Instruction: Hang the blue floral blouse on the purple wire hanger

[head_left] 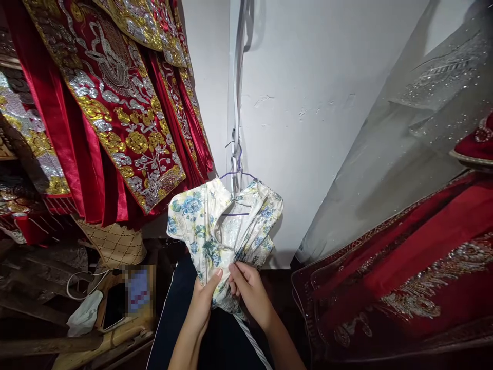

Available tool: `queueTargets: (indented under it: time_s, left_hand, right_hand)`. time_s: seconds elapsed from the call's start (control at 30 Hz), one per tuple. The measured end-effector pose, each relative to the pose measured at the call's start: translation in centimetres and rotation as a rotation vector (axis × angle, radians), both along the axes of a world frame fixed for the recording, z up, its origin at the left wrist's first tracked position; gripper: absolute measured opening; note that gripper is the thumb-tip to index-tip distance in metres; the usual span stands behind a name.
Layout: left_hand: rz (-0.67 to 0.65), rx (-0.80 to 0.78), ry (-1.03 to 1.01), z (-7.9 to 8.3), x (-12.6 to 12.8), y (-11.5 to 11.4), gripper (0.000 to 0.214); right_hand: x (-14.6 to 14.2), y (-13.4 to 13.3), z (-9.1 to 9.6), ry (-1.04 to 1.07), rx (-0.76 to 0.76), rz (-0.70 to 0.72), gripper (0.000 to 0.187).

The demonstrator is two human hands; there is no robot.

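A white garment with blue and yellow flowers hangs on a purple wire hanger in front of a white wall. My left hand grips the bunched lower part of the garment, thumb pressed on the cloth. Beside it, my right hand pinches the same bunched cloth with its fingers curled. Both hands meet at the bottom of the garment.
Red robes with gold and silver embroidery hang at the upper left. More red embroidered cloth and a grey sheer beaded fabric lie at the right. A cluttered wooden surface with a phone and white cloth sits at the lower left.
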State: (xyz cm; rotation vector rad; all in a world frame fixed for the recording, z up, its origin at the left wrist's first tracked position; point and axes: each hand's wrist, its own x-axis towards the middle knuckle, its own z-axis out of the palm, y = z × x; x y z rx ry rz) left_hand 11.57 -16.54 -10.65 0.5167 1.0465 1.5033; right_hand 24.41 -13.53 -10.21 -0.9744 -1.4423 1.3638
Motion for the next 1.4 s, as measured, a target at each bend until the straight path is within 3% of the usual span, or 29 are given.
queueTargets:
  time_s: [0.17,0.37,0.6,0.67,0.77,0.83,0.87,0.9,1.0,1.07,1.23,1.3,1.4]
  left_hand:
    - [-0.027,0.012,-0.008,-0.3,0.4,0.0,0.075]
    - [-0.082,0.035,0.023,-1.3,-0.4,0.2,0.075]
    - [-0.083,0.066,0.143,-1.9,-0.7,0.6,0.063]
    - [0.067,0.087,0.296,-2.3,-0.9,0.8,0.057]
    - [0.504,0.152,0.608,-2.7,-0.9,0.8,0.064]
    - [0.685,0.253,0.800,-2.6,-0.4,0.5,0.074]
    - [0.662,0.309,0.872,-2.4,-0.1,0.4,0.071]
    - [0.548,0.358,0.915,-2.2,0.2,0.3,0.064]
    - [0.034,0.417,0.903,-1.5,1.1,0.5,0.024]
    - [-0.135,0.411,0.882,-1.3,1.4,0.8,0.011]
    - [-0.207,0.426,0.971,-2.0,1.5,0.8,0.015]
    - [-0.215,0.405,1.019,-2.5,1.7,0.8,0.018]
    - [-0.222,0.384,1.055,-3.0,1.7,1.1,0.019]
  right_hand:
    - [-0.4,0.7,0.2,0.043,0.016,-0.166,0.044]
    - [-0.1,1.1,0.4,-0.035,0.036,-0.130,0.039]
    - [0.3,0.6,1.5,0.019,0.092,-0.220,0.032]
    - [0.2,0.3,1.6,0.112,0.073,-0.219,0.029]
    - [-0.1,-0.2,1.6,0.157,0.036,-0.170,0.028]
    - [-0.5,-0.4,1.5,0.158,0.006,-0.133,0.027]
    - [-0.7,-0.5,1.5,0.161,-0.004,-0.114,0.026]
    - [-0.9,-0.6,1.6,0.160,-0.007,-0.098,0.025]
    - [-1.1,-0.8,1.7,0.147,-0.001,-0.074,0.024]
    - [-0.9,-0.9,1.9,0.124,-0.004,-0.078,0.024]
    - [0.6,1.8,3.2,0.034,-0.025,-0.184,0.025]
    - [1.1,4.5,5.2,0.091,-0.034,-0.273,0.026]
    - [1.5,9.2,9.7,0.206,-0.008,-0.283,0.021]
